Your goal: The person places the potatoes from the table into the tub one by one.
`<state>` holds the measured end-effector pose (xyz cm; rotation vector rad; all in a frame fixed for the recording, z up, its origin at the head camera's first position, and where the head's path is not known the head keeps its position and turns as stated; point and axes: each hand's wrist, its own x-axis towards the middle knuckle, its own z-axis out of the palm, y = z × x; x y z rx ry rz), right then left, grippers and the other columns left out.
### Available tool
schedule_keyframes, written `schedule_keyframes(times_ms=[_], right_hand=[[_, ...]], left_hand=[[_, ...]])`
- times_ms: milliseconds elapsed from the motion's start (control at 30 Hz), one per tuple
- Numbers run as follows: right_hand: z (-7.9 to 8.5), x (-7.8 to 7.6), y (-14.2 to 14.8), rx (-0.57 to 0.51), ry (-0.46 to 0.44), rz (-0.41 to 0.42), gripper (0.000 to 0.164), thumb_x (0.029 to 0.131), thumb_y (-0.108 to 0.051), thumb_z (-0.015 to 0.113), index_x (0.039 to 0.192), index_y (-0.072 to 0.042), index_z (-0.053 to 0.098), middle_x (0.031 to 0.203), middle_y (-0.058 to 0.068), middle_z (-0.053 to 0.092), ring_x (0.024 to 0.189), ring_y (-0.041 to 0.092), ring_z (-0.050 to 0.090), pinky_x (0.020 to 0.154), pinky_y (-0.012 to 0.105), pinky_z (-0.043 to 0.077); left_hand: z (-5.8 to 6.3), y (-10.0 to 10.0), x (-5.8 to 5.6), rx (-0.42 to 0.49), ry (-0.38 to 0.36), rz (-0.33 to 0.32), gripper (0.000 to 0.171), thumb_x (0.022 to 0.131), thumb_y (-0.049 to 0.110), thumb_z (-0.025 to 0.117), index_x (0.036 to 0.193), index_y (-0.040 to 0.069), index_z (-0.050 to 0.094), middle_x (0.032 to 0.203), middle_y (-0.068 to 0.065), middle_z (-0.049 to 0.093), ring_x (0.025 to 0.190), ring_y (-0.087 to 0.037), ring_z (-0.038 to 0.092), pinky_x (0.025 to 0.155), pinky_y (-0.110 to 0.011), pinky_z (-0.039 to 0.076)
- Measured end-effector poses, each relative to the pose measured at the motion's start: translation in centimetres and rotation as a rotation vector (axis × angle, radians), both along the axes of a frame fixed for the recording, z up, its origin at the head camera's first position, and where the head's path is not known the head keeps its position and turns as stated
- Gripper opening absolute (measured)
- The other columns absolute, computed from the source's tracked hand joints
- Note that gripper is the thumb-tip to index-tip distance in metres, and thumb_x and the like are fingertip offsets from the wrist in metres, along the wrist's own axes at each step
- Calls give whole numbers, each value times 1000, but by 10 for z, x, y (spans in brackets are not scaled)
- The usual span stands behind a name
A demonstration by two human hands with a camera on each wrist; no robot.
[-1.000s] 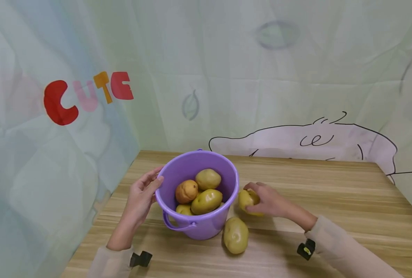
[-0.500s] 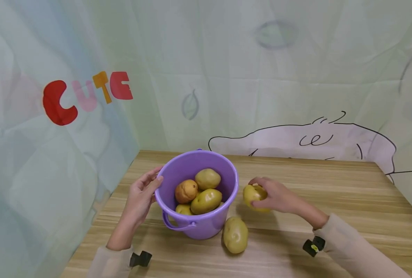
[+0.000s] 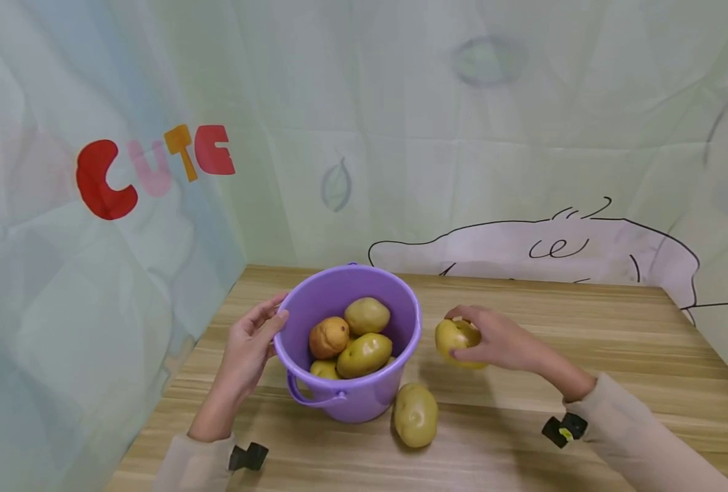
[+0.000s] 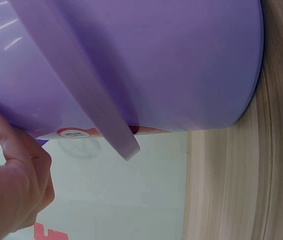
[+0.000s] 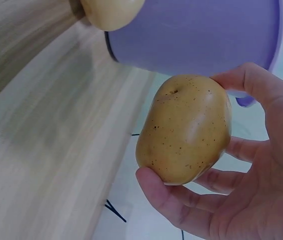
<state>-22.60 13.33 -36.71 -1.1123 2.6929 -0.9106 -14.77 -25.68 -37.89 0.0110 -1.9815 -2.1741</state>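
Note:
A purple bucket (image 3: 367,404) stands on the table, its mouth leaning toward me. My left hand (image 3: 244,352) holds its left rim, thumb at the edge and fingers along the outside; the left wrist view shows the fingers against the bucket wall (image 4: 171,65). Several yellowish potatoes (image 3: 365,356) lie inside, with a lumpy orange-brown piece (image 3: 330,337) among them. Right of the bucket, my right hand (image 3: 504,339) grips a speckled yellow potato (image 5: 184,127) between thumb and fingers, above the table. Another potato (image 3: 416,415) rests on the table by the bucket's lower right side.
The wood-grain table (image 3: 585,342) extends to the right and in front. Printed cloth walls (image 3: 401,171) rise along its back and left edges. The bucket's purple handle (image 3: 315,402) hangs down on the near side.
My right hand, with the potato in its grip, has moved right and slightly upward, away from the bucket's side. The left hand, the bucket and the loose potato have stayed put.

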Motion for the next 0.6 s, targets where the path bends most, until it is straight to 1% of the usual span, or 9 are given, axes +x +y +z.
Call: schedule_keyframes(times_ms=[300, 600], right_hand=[[15, -1, 1, 13, 15, -7, 48, 83, -29, 79, 121, -5, 62, 102, 4, 63, 84, 17, 56, 63, 26, 53], [35, 1, 2, 16, 8, -18, 50, 83, -31, 79, 123, -7, 62, 97, 6, 63, 78, 17, 56, 60, 27, 51]], left_hand=[[-1, -1, -2, -2, 6, -13, 47, 102, 15, 59, 144, -3, 47, 106, -7, 55, 87, -11, 66, 73, -27, 62], [0, 0, -1, 2, 3, -4, 45, 103, 14, 58, 144, -3, 48, 105, -6, 54, 85, -10, 65, 71, -25, 62]])
